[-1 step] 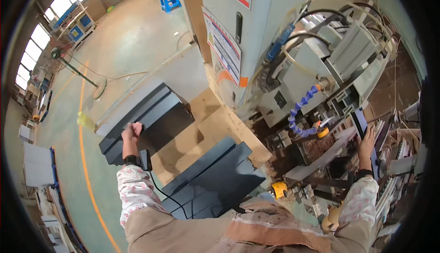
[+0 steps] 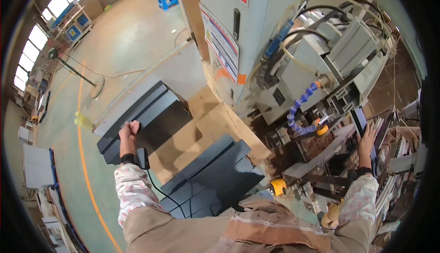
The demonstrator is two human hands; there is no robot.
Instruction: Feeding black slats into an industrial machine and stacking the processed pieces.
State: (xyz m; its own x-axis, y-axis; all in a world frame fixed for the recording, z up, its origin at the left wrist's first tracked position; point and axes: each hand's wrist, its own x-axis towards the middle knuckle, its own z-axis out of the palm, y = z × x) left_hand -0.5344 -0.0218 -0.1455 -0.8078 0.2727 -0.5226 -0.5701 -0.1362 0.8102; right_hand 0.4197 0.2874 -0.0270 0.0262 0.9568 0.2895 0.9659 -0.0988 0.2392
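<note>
On my left a stack of long dark grey strips (image 2: 158, 115) lies on a tan board. My left hand (image 2: 128, 135) is closed at the near edge of these strips, its fingers curled together; the gripped edge is mostly hidden. A dark band with a small black box (image 2: 143, 158) and cable is at that wrist. Far to the right, my right hand (image 2: 366, 141) is closed around a long, narrow profile, pale violet with a black edge (image 2: 359, 119). The profile's upper end meets the grey machine head (image 2: 344, 98). A second stack of dark grey strips (image 2: 215, 175) lies close before my body.
A grey machine cabinet (image 2: 266, 15) stands ahead. A blue segmented coolant hose (image 2: 295, 108) hangs beside the machine's working area, where brown shavings (image 2: 316, 147) lie. At far left are a green floor stand (image 2: 75, 67) and a yellow floor line (image 2: 82, 161). A blue stool (image 2: 167, 0) stands farther off.
The whole view has shifted slightly. My left hand has edged a little up and left in the picture, still at the stack; my right hand stays on the profile.
</note>
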